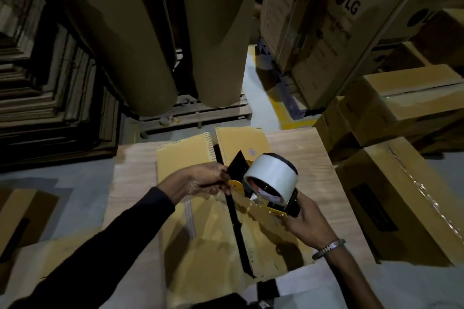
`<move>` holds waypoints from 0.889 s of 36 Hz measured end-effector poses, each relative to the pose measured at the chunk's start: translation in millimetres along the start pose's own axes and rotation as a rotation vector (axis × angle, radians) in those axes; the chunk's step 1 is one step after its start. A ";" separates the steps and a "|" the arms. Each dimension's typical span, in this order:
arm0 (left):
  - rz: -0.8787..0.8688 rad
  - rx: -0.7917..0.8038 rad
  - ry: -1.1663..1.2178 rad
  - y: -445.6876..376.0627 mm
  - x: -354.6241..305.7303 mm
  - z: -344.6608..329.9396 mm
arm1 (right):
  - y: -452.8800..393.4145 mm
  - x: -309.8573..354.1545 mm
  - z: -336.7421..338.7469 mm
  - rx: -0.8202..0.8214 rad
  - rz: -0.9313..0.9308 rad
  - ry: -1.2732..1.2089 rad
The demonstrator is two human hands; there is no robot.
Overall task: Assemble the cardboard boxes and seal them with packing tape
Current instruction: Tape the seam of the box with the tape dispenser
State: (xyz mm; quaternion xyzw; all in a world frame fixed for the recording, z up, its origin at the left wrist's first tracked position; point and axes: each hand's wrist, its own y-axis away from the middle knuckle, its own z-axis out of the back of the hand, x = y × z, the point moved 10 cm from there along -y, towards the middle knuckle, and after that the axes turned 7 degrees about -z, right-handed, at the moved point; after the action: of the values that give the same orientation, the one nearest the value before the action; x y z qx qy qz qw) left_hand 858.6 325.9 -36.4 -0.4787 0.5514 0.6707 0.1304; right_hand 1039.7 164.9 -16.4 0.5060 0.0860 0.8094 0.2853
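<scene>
A tape dispenser point(266, 190) with a yellow frame and a white roll of packing tape point(272, 174) is held above a yellow-brown cardboard box point(200, 228). The box's top flaps are folded shut with a dark gap running down the middle. My right hand point(305, 223) grips the dispenser's black handle from below. My left hand point(206, 179) pinches the dispenser's front end, by the black blade guard. The box rests on a light wooden table point(308, 155).
Two big brown paper rolls point(218, 40) stand on a pallet behind the table. Stacks of flat cardboard point(50, 98) fill the left. Printed cartons point(324, 32) and sealed boxes point(401, 198) crowd the right. A flat box point(22, 213) lies on the floor at left.
</scene>
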 end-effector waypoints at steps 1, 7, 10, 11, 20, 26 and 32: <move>0.006 -0.006 -0.016 -1.7 -0.9 4.9 | -2.0 2.2 -5.1 0.011 -0.003 -0.029; 0.002 -0.029 -0.294 -28.4 -15.8 57.9 | -11.4 22.9 -48.8 0.128 0.006 -0.180; -0.041 -0.017 -0.466 -43.7 -36.0 84.0 | -23.7 35.9 -67.9 0.133 0.011 -0.250; -0.061 -0.020 -0.508 -49.6 -44.1 92.2 | -29.6 39.4 -73.6 0.123 0.013 -0.269; -0.173 -0.047 -0.729 -97.3 -85.5 141.9 | -88.2 55.7 -121.3 0.009 0.010 -0.436; -0.231 -0.030 -0.695 -119.8 -51.6 162.1 | -104.8 35.9 -135.3 0.014 -0.090 -0.479; -0.307 -0.178 -0.487 -129.4 -20.4 172.4 | -108.6 33.1 -138.9 -0.016 -0.125 -0.375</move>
State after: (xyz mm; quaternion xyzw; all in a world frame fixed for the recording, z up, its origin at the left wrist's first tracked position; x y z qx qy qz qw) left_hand 873.9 528.4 -111.4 -0.3910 0.3638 0.7840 0.3163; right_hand 949.0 293.2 -103.1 0.6391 0.0562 0.6825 0.3500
